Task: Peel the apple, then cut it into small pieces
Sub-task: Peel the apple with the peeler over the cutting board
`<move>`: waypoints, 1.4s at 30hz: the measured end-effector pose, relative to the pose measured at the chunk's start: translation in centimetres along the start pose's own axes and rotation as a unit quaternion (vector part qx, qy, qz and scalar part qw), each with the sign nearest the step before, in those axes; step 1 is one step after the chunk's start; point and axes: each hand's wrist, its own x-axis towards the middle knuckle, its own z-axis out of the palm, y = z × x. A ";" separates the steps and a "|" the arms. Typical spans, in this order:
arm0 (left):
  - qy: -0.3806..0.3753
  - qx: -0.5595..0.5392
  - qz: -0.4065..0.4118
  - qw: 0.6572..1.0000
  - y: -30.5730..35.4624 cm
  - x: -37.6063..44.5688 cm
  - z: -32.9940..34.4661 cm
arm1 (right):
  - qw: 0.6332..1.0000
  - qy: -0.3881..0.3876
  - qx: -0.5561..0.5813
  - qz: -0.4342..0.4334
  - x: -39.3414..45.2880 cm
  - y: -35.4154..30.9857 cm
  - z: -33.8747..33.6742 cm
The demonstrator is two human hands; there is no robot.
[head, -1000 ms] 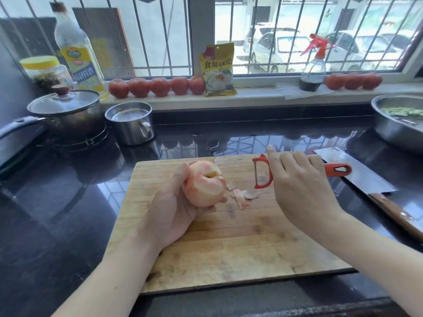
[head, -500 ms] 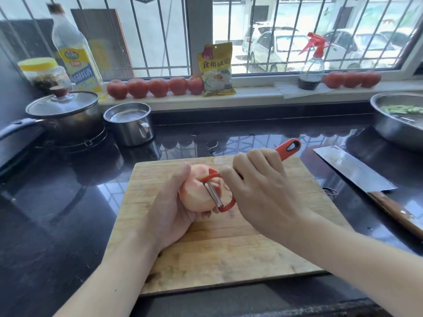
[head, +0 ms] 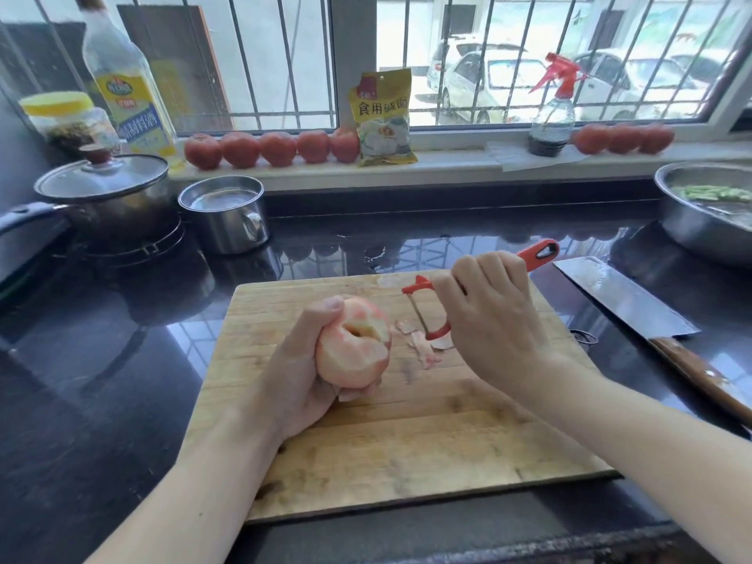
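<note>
A mostly peeled apple [head: 354, 348], pale with pink patches, sits in my left hand [head: 293, 372] just above the wooden cutting board [head: 407, 453]. Its stem hollow faces up. My right hand [head: 492, 319] grips a red peeler [head: 431, 311] a short way to the right of the apple, blade apart from the fruit. A few strips of peel [head: 423, 348] lie on the board under the peeler. A cleaver [head: 626, 299] with a wooden handle rests on the counter to the right of the board.
Black counter [head: 101, 360] all round the board. A lidded pot [head: 106, 197] and a steel cup [head: 228, 213] stand back left, a steel bowl [head: 700, 230] of greens back right. Tomatoes [head: 276, 148], an oil bottle [head: 126, 83], a bag [head: 382, 116] and a spray bottle [head: 551, 111] line the sill.
Half a second ago the peeler blade lay on the apple; my right hand has since drawn it away to the right. The apple has turned a little in my left hand.
</note>
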 end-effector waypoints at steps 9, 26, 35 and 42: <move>0.000 -0.007 -0.011 1.000 0.2 0.1 0.2 | 0.984 -0.173 -0.033 0.037 -1.5 1.4 -0.8; 0.032 -0.033 -0.004 0.999 -0.1 0.3 0.1 | 0.881 -0.242 0.388 0.123 1.6 -1.4 -4.0; 0.026 -0.055 -0.006 0.998 0.2 0.1 0.1 | 0.935 -0.241 0.241 0.098 -0.4 3.2 -1.6; 0.035 -0.025 0.020 0.999 -0.1 0.3 0.2 | 0.987 -0.149 0.043 -0.038 0.2 1.7 -2.8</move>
